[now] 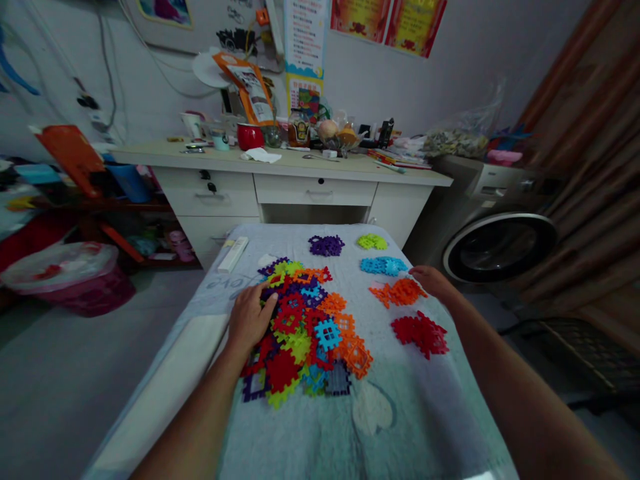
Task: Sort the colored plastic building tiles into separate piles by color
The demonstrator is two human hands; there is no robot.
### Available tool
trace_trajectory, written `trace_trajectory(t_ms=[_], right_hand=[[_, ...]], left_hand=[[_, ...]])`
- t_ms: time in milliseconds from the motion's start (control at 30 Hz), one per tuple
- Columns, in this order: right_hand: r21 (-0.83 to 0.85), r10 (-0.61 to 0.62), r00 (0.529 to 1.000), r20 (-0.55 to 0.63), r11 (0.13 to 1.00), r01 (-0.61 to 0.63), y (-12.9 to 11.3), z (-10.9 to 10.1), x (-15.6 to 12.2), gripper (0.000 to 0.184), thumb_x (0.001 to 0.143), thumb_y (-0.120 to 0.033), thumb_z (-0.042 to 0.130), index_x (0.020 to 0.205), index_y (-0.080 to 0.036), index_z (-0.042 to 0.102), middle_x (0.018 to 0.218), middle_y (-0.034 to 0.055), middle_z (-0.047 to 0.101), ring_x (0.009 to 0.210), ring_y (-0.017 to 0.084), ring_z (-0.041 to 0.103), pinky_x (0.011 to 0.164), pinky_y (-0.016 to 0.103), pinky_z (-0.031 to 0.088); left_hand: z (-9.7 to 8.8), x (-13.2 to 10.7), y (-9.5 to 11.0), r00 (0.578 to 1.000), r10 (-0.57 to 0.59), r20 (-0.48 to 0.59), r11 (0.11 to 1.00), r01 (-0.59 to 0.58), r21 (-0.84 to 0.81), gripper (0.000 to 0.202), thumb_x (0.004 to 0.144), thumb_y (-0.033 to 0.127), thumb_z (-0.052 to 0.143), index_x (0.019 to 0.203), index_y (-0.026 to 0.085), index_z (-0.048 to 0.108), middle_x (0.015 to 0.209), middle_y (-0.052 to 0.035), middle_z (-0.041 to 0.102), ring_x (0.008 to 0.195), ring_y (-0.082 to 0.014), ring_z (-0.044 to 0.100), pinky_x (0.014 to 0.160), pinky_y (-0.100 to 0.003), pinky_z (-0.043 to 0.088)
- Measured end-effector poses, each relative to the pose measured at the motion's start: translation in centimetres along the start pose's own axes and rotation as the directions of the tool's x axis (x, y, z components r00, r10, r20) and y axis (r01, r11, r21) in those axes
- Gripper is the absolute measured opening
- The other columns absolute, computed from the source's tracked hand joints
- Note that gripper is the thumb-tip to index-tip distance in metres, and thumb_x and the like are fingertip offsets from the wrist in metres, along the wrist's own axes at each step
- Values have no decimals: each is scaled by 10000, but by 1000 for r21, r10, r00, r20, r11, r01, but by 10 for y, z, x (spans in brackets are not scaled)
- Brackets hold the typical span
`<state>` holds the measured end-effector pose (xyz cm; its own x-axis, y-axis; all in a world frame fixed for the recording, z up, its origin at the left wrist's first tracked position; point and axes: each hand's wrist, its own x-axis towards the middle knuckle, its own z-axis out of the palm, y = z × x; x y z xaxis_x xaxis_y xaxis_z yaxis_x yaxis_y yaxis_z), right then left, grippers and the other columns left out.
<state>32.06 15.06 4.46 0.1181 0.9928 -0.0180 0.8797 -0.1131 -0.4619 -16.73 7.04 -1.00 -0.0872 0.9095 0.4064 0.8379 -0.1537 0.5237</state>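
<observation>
A mixed heap of flat plastic grid pieces (305,330) in several colours lies in the middle of a cloth-covered table (400,413). My left hand (250,317) rests on the heap's left edge, fingers curled onto the pieces. My right hand (434,280) lies at the right end of the orange pile (399,292), fingers hidden behind the hand. Sorted piles sit to the right: red (420,333), blue (383,266), yellow-green (372,241) and purple (326,245).
A white remote-like bar (233,254) lies at the table's far left. Beyond stands a cluttered white desk (280,180) with drawers. A washing machine (495,233) is at the right, a pink bin (70,277) with a bag at the left.
</observation>
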Motion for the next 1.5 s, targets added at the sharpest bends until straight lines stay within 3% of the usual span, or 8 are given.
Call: trace_trajectory(t_ms=[100,200,567,800,967,1100,1333,1500], right_hand=[[60,-30,997,66,998,26,3,4,-10,198,814,-178,543,836,-165,739,746,33,710,703,178,638,674,251,488],[61,-68,996,54,996,65,1,10,-18,180,791,-167,570,862,-169,735,856,43,736,805,192,656,755,267,500],[56,-56,995,81,997,52,-10,13,-34,326,772,-79,549,1045,-177,700,1065,69,722,926,183,660,836,267,507],[81,-22,1000,-1,996,22,-11,12,-36,471,783,-132,594,1249,-204,615,1243,89,646,1039,201,629,862,283,511],[92,69,995,66,993,-75,-15,16,-32,408,836,-151,553,1238,-166,621,1144,98,690,951,176,662,801,241,512],[98,34,996,80,994,-42,-11,18,-29,372,827,-153,576,1193,-169,641,1139,95,701,942,181,664,787,243,512],[-135,2,998,-62,991,-10,-15,12,-5,341,830,-201,617,1169,-211,654,1189,86,674,1057,219,636,879,298,490],[-324,51,996,-80,943,-74,-45,18,12,605,759,-344,735,1325,-223,559,1327,158,565,1178,333,552,912,428,473]], left_hand=[[2,0,-2,1000,3,2,1000,-3,7,467,922,495,397,1213,178,577,1138,-112,646,1110,-275,567,1037,-455,414],[2,0,-3,1000,5,-2,1000,-5,5,461,920,486,398,1224,187,575,1136,-108,650,1102,-266,573,1028,-455,421],[1,1,0,1000,4,8,1000,-4,8,488,912,495,385,1210,166,588,1134,-126,660,1113,-281,576,1032,-471,418],[1,0,0,1000,4,14,1000,-4,6,482,919,502,381,1207,173,582,1155,-116,655,1123,-279,568,1049,-464,407],[1,1,-2,1000,8,13,1000,-8,8,489,918,507,378,1209,172,584,1155,-118,655,1123,-281,568,1043,-468,412],[2,1,-3,1000,13,15,1000,-13,6,493,913,499,381,1210,162,585,1139,-125,659,1111,-276,577,1042,-461,416],[2,1,-3,1000,13,1,1000,-13,8,491,911,515,380,1207,180,584,1138,-114,655,1100,-272,578,1036,-462,419],[3,1,-3,1000,11,6,1000,-11,1,506,913,517,376,1226,177,580,1145,-120,651,1109,-276,574,1037,-466,418]])
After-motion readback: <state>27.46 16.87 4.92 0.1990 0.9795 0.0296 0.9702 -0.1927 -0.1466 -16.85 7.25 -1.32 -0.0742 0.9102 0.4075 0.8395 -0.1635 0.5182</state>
